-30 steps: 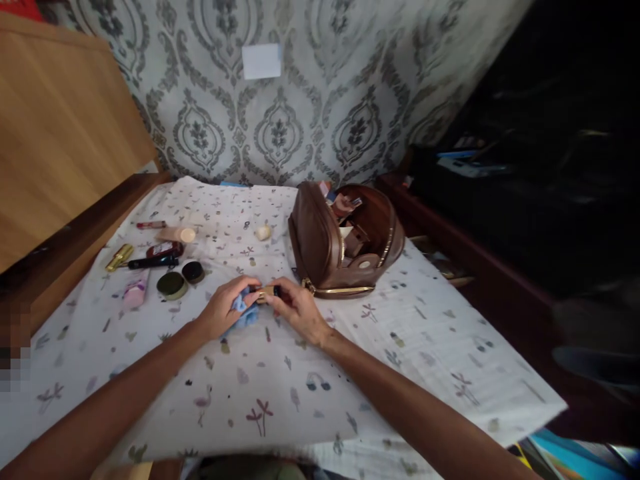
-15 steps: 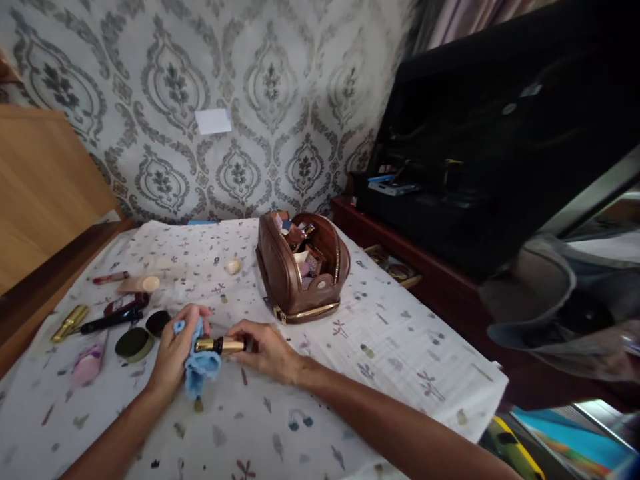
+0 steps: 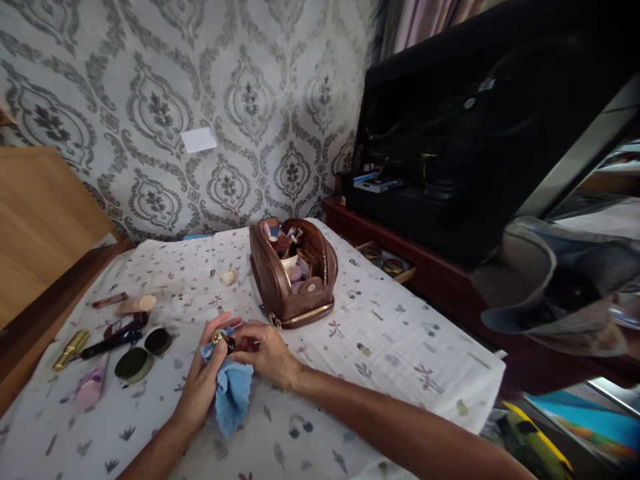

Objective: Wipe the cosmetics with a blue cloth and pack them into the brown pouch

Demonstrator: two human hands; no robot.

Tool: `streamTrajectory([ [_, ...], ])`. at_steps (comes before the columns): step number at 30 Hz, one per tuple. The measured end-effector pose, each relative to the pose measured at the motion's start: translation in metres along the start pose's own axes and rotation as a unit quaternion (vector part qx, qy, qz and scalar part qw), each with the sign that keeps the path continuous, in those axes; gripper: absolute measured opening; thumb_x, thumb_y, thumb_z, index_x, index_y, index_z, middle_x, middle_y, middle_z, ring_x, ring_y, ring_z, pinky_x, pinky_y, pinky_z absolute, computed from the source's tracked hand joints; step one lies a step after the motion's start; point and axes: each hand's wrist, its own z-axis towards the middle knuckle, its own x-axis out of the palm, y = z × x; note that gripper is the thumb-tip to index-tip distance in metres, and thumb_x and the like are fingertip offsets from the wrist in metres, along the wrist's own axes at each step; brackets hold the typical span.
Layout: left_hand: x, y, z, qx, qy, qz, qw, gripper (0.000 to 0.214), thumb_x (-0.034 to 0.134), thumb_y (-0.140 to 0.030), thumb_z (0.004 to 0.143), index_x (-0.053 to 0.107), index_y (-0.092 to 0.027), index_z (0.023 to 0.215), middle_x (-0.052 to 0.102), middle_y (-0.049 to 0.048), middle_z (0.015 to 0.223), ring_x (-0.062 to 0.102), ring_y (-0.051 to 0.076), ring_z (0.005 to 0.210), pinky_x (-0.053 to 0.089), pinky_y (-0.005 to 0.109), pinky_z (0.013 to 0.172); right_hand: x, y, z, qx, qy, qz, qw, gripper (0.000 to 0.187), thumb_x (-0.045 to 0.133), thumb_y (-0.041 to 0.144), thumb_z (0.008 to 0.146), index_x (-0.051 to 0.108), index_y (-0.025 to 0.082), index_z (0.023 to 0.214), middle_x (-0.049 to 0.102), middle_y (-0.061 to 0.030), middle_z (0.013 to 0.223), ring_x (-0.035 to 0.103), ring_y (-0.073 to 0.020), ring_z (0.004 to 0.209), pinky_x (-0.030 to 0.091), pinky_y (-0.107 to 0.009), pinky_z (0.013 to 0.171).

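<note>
My left hand [image 3: 201,373] is closed around a light blue cloth [image 3: 234,395], whose loose end hangs below the fingers. A gold-and-black cosmetic tube [image 3: 226,343], like a lipstick, lies against the cloth between both hands. My right hand [image 3: 270,353] pinches the tube's right end, and its fingers partly hide it. Just behind the hands stands a brown makeup bag [image 3: 285,300], unzipped and filled with cosmetics. Left of my left hand lie a dark round lid [image 3: 158,341] and a dark green round jar [image 3: 133,365].
Toward the left edge lie a gold tube [image 3: 73,350], a black wand-like item [image 3: 110,343], a pink tube [image 3: 89,390] and a beige tube [image 3: 143,304]. A small cream object [image 3: 228,277] sits left of the bag. A television [image 3: 480,133] stands at right.
Both hands have moved slightly right and closer together. The tube has turned from lying sideways to pointing more toward me, and more of the cloth hangs down. The camera view has shifted.
</note>
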Motion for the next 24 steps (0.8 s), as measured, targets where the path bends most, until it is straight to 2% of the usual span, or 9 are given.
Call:
streamTrajectory([
  [2, -0.001, 0.005, 0.002, 0.006, -0.018, 0.028, 0.999, 0.058, 0.061, -0.068, 0.083, 0.064, -0.024, 0.121, 0.066, 0.009, 0.128, 0.06, 0.03, 0.122, 0.046, 0.042, 0.108, 0.001, 0.001, -0.001, -0.012, 0.002, 0.007, 1.0, 0.038, 0.083, 0.047, 0.072, 0.076, 0.022, 0.099, 0.063, 0.0, 0.079, 0.053, -0.013, 0.068, 0.047, -0.026, 0.064],
  [6, -0.007, 0.011, 0.008, 0.042, -0.062, 0.121, 0.99, 0.059, 0.056, -0.074, 0.081, 0.068, -0.022, 0.104, 0.07, 0.0098, 0.117, 0.059, 0.033, 0.121, 0.043, 0.044, 0.109, 0.001, 0.009, -0.004, -0.017, 0.025, 0.013, 0.999, 0.043, 0.077, 0.028, 0.076, 0.07, 0.023, 0.119, 0.065, 0.0011, 0.082, 0.056, -0.0126, 0.069, 0.048, -0.023, 0.064],
  [10, -0.01, 0.007, 0.014, 0.063, -0.044, 0.157, 0.985, 0.069, 0.042, -0.082, 0.082, 0.068, -0.021, 0.099, 0.072, 0.0107, 0.107, 0.064, 0.033, 0.11, 0.05, 0.044, 0.1, -0.004, 0.021, -0.005, -0.025, 0.051, -0.03, 0.998, 0.041, 0.079, 0.026, 0.076, 0.072, 0.022, 0.116, 0.068, -0.0024, 0.096, 0.061, -0.015, 0.078, 0.051, -0.026, 0.074],
  [12, -0.011, 0.003, 0.014, 0.039, -0.05, 0.168, 0.984, 0.07, 0.039, -0.083, 0.083, 0.068, -0.022, 0.099, 0.073, 0.0096, 0.103, 0.065, 0.032, 0.105, 0.052, 0.043, 0.095, -0.007, 0.024, -0.005, -0.027, 0.058, -0.04, 0.997, 0.037, 0.08, 0.027, 0.075, 0.073, 0.023, 0.112, 0.068, -0.0027, 0.098, 0.062, -0.0164, 0.082, 0.051, -0.027, 0.077],
  [15, -0.011, -0.003, 0.016, -0.01, -0.1, 0.186, 0.977, 0.069, 0.038, -0.082, 0.084, 0.07, -0.024, 0.102, 0.072, 0.0072, 0.098, 0.067, 0.031, 0.1, 0.053, 0.044, 0.094, -0.008, 0.026, -0.004, -0.026, 0.053, -0.014, 0.998, 0.029, 0.08, 0.029, 0.076, 0.075, 0.023, 0.104, 0.067, -0.0025, 0.097, 0.063, -0.0163, 0.084, 0.05, -0.025, 0.076],
  [17, -0.01, -0.008, 0.018, -0.039, -0.125, 0.189, 0.973, 0.065, 0.044, -0.081, 0.082, 0.072, -0.025, 0.1, 0.072, 0.0064, 0.093, 0.066, 0.031, 0.099, 0.054, 0.043, 0.09, -0.009, 0.026, -0.003, -0.029, 0.045, 0.024, 0.998, 0.024, 0.079, 0.033, 0.078, 0.074, 0.021, 0.098, 0.065, -0.0022, 0.094, 0.061, -0.0151, 0.081, 0.049, -0.024, 0.073],
  [19, -0.006, -0.013, 0.022, -0.058, -0.117, 0.175, 0.976, 0.059, 0.055, -0.078, 0.078, 0.073, -0.024, 0.093, 0.071, 0.0056, 0.085, 0.067, 0.03, 0.094, 0.056, 0.04, 0.081, -0.009, 0.026, -0.001, -0.028, 0.034, 0.062, 0.997, 0.028, 0.08, 0.042, 0.076, 0.073, 0.019, 0.091, 0.062, -0.0013, 0.089, 0.058, -0.0136, 0.076, 0.048, -0.023, 0.07],
  [22, 0.007, -0.023, 0.027, -0.063, -0.1, 0.072, 0.99, 0.055, 0.074, -0.072, 0.063, 0.071, -0.021, 0.083, 0.068, 0.0031, 0.071, 0.068, 0.028, 0.082, 0.055, 0.033, 0.066, -0.01, 0.026, 0.003, -0.011, 0.016, 0.098, 0.995, 0.044, 0.082, 0.057, 0.069, 0.072, 0.018, 0.086, 0.059, 0.0, 0.085, 0.053, -0.0116, 0.07, 0.047, -0.024, 0.066],
  [24, 0.017, -0.029, 0.03, -0.065, -0.093, -0.009, 0.993, 0.053, 0.085, -0.062, 0.052, 0.069, -0.018, 0.077, 0.066, 0.0012, 0.065, 0.067, 0.025, 0.077, 0.053, 0.029, 0.061, -0.012, 0.025, 0.006, -0.007, 0.004, 0.105, 0.994, 0.052, 0.084, 0.061, 0.063, 0.073, 0.018, 0.089, 0.058, 0.0007, 0.084, 0.051, -0.0109, 0.069, 0.046, -0.024, 0.066],
])
